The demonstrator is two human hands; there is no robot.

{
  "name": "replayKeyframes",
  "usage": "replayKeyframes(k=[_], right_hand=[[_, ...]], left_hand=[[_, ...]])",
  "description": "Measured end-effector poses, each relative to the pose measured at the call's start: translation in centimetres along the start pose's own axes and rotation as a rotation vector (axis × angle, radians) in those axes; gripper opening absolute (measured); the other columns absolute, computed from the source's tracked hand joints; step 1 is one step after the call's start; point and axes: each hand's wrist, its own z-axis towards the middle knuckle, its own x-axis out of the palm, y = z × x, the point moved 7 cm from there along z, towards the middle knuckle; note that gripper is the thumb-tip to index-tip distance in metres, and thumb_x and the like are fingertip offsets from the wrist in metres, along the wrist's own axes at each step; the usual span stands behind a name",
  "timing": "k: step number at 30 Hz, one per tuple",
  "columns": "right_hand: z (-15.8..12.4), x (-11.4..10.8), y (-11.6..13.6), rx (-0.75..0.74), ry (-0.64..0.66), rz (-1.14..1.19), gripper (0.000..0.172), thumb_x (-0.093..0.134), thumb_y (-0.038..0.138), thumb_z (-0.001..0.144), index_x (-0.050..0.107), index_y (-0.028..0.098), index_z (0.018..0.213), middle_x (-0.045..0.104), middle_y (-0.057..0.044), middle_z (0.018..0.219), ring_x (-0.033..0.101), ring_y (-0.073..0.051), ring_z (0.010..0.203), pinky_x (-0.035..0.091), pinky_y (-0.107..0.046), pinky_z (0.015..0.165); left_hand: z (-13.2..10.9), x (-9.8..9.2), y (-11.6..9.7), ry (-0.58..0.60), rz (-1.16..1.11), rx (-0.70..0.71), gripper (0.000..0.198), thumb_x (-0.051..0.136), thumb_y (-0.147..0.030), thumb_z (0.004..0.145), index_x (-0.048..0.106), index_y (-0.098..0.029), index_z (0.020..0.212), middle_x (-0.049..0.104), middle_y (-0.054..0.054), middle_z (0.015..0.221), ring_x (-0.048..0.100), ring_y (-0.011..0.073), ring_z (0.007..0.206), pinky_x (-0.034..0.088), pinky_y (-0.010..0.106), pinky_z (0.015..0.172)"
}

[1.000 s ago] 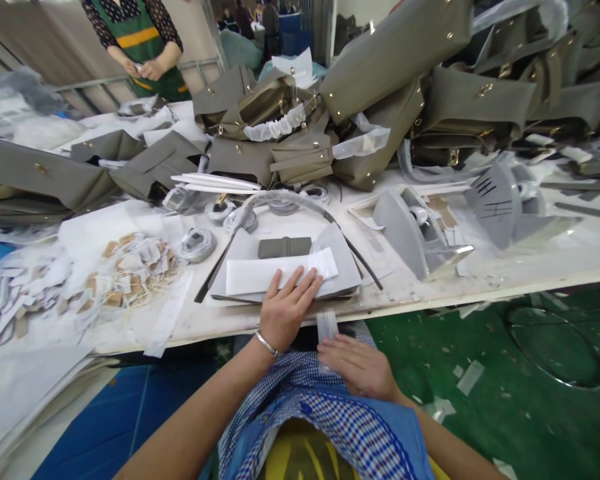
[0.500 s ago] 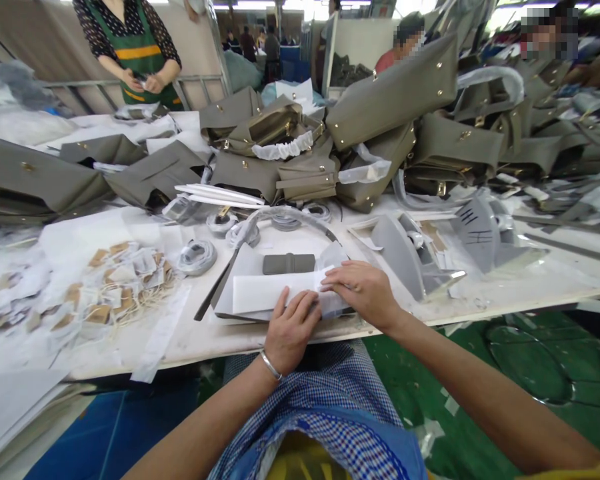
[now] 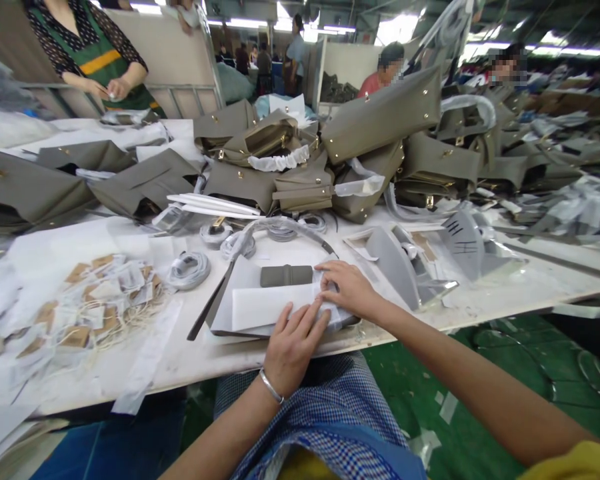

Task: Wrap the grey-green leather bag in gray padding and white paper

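My left hand lies with fingers stretched out over the lower right part of a white paper strip. My right hand is curled at the strip's right end, thumb and fingertips drawn together on thin clear plastic film. Both sit on a flat olive-grey handbag in front of me, partly covered by white sheets. A small olive-grey leather tab shows just above the strip. The bag's plastic-wrapped handle arches behind it.
Olive-grey handbags are heaped along the back. Paper tags with strings lie at left, beside a wrapped strap coil. Grey curved panels stand at right. The table's front edge runs before my lap. A co-worker stands across the table.
My right hand's fingers have shifted and spread slightly up beside the leather tab, its thumb by my left fingertips. My left hand stays on the strip. The camera view has shifted.
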Motion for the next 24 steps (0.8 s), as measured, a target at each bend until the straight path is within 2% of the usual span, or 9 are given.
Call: replayKeyframes(k=[4, 7, 9, 11, 14, 16, 19, 21, 24], right_hand=[[0.5, 0.2, 0.2, 0.024, -0.023, 0.007, 0.018, 0.077, 0.032, 0.076, 0.067, 0.018, 0.078, 0.064, -0.003, 0.121, 0.055, -0.023, 0.116, 0.043, -0.045, 0.101], [-0.6, -1.2, 0.3, 0.041, -0.145, 0.013, 0.011, 0.070, 0.026, 0.084, 0.067, 0.019, 0.093, 0.064, -0.004, 0.121, 0.057, -0.020, 0.115, 0.045, -0.041, 0.103], [-2.5, -3.5, 0.0, 0.038, -0.258, -0.006, 0.017, 0.063, 0.024, 0.089, 0.066, 0.019, 0.106, 0.063, -0.004, 0.124, 0.057, -0.018, 0.118, 0.044, -0.037, 0.106], [-5.2, -6.6, -1.2, 0.068, -0.371, -0.052, 0.024, 0.057, 0.027, 0.093, 0.064, 0.020, 0.115, 0.062, -0.004, 0.124, 0.057, -0.017, 0.119, 0.044, -0.035, 0.107], [-9.4, -11.8, -5.1, 0.263, -0.496, -0.143, 0.029, 0.055, 0.033, 0.094, 0.063, 0.020, 0.119, 0.063, -0.006, 0.124, 0.059, -0.021, 0.115, 0.045, -0.039, 0.105], [-11.5, -14.2, -8.9, 0.503, -0.458, -0.110, 0.031, 0.057, 0.035, 0.092, 0.064, 0.018, 0.116, 0.065, -0.008, 0.119, 0.063, -0.024, 0.107, 0.048, -0.042, 0.101], [-12.9, -14.3, -14.3, 0.884, -0.257, 0.196, 0.028, 0.061, 0.038, 0.090, 0.067, 0.014, 0.103, 0.069, -0.011, 0.102, 0.067, -0.023, 0.091, 0.055, -0.038, 0.088], [-12.3, -13.6, -15.8, 1.002, -0.149, 0.402, 0.029, 0.061, 0.040, 0.091, 0.067, 0.012, 0.093, 0.070, -0.012, 0.094, 0.068, -0.020, 0.083, 0.058, -0.032, 0.079], [-10.7, -12.9, -16.1, 1.059, -0.064, 0.592, 0.031, 0.058, 0.037, 0.094, 0.064, 0.008, 0.086, 0.070, -0.015, 0.091, 0.069, -0.017, 0.077, 0.060, -0.026, 0.073]], left_hand=[[0.2, 0.1, -0.1, 0.019, 0.046, -0.019, 0.044, 0.048, -0.025, 0.097, 0.047, -0.022, 0.140, 0.050, 0.002, 0.144, 0.052, 0.0202, 0.122, 0.037, 0.044, 0.112], [0.3, 0.1, -0.2, 0.010, 0.048, -0.035, 0.045, 0.049, -0.023, 0.096, 0.047, -0.019, 0.140, 0.053, 0.001, 0.142, 0.052, 0.0204, 0.119, 0.037, 0.044, 0.111], [0.3, 0.1, -0.2, 0.003, 0.033, -0.038, 0.046, 0.050, -0.022, 0.095, 0.046, -0.018, 0.141, 0.054, 0.001, 0.141, 0.052, 0.0209, 0.118, 0.037, 0.044, 0.111], [0.4, 0.0, -0.2, -0.004, 0.014, -0.039, 0.048, 0.050, -0.020, 0.095, 0.045, -0.017, 0.142, 0.055, 0.002, 0.140, 0.052, 0.0217, 0.118, 0.036, 0.044, 0.112], [0.4, -0.1, -0.1, -0.028, -0.014, -0.032, 0.047, 0.048, -0.017, 0.094, 0.046, -0.016, 0.142, 0.057, 0.004, 0.138, 0.053, 0.0233, 0.117, 0.035, 0.045, 0.112], [0.4, -0.3, -0.2, -0.052, -0.026, -0.023, 0.046, 0.047, -0.015, 0.094, 0.049, -0.016, 0.140, 0.058, 0.005, 0.137, 0.054, 0.0243, 0.117, 0.035, 0.046, 0.112], [0.3, -0.4, -0.2, -0.066, -0.027, -0.017, 0.046, 0.047, -0.014, 0.093, 0.051, -0.016, 0.138, 0.058, 0.005, 0.136, 0.054, 0.0243, 0.116, 0.035, 0.046, 0.112], [0.3, -0.4, -0.3, -0.048, -0.019, -0.017, 0.047, 0.049, -0.013, 0.091, 0.050, -0.016, 0.138, 0.057, 0.005, 0.137, 0.054, 0.0233, 0.117, 0.034, 0.045, 0.112], [0.3, -0.3, -0.3, -0.028, -0.006, -0.018, 0.049, 0.053, -0.012, 0.090, 0.050, -0.016, 0.138, 0.057, 0.003, 0.137, 0.053, 0.0221, 0.119, 0.034, 0.044, 0.113]])
